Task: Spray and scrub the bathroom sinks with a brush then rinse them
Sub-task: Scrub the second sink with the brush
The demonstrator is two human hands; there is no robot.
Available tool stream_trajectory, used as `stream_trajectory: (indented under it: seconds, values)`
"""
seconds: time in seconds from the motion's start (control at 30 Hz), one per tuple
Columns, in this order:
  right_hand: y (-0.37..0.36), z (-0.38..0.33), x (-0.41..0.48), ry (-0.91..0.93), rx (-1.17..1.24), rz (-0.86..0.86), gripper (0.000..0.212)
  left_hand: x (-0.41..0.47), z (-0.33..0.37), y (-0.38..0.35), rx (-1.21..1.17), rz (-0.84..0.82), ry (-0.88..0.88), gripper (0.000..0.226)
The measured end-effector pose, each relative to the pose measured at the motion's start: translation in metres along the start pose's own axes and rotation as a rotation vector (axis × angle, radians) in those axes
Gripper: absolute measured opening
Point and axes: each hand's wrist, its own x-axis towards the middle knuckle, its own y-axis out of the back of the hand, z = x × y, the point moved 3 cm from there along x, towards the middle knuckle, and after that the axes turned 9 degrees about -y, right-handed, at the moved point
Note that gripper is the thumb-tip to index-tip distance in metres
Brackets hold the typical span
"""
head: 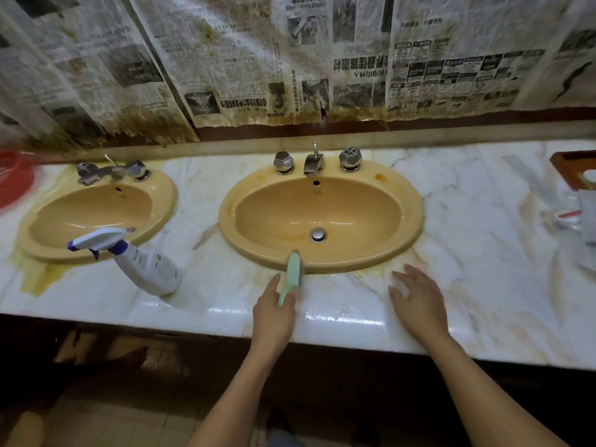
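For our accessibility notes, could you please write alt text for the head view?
A person's left hand holds a green brush at the front rim of the right sink, while the right hand is spread open over the counter. A spray bottle stands between it and the left sink; newspaper hangs behind.

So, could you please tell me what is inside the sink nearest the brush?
Only a chrome drain plug, an overflow hole and faint orange staining. The green brush hides a bit of the sink at its front rim.
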Motion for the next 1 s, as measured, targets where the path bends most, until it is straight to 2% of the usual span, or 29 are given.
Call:
stream_trajectory:
  seconds: [0.1, 0.17, 0.4, 0.53, 0.63, 0.77, 0.87, 1.0]
  values:
    - [-0.002, -0.051, -0.030, -0.112, 0.393, -0.153, 0.027, 0.002, 0.024, 0.000, 0.053, -0.084, -0.149, 0.072]
    - [-0.008, -0.087, -0.046, -0.144, 0.554, -0.244, 0.025, 0.006, 0.038, -0.001, 0.067, -0.143, -0.246, 0.083]
    - [-0.037, -0.161, -0.059, -0.201, 0.842, -0.345, 0.031, 0.032, 0.049, 0.011, 0.122, -0.355, -0.367, 0.100]
    - [-0.054, -0.186, -0.061, -0.352, 0.939, -0.329, 0.024, 0.056, 0.028, 0.031, 0.142, -0.492, -0.390, 0.111]
    - [-0.066, -0.192, -0.060, -0.451, 0.921, -0.218, 0.023, 0.077, 0.005, 0.059, 0.234, -0.608, -0.435, 0.109]
    - [-0.070, -0.175, -0.072, -0.452, 0.808, -0.064, 0.020, 0.129, -0.031, 0.110, 0.515, -0.462, -0.637, 0.086]
    - [-0.065, -0.150, -0.083, -0.357, 0.454, 0.064, 0.017, 0.177, -0.047, 0.124, 0.728, -0.417, -0.758, 0.083]
    - [-0.065, -0.127, -0.078, -0.167, -0.036, 0.058, 0.018, 0.216, -0.053, 0.107, 0.882, -0.542, -0.753, 0.079]
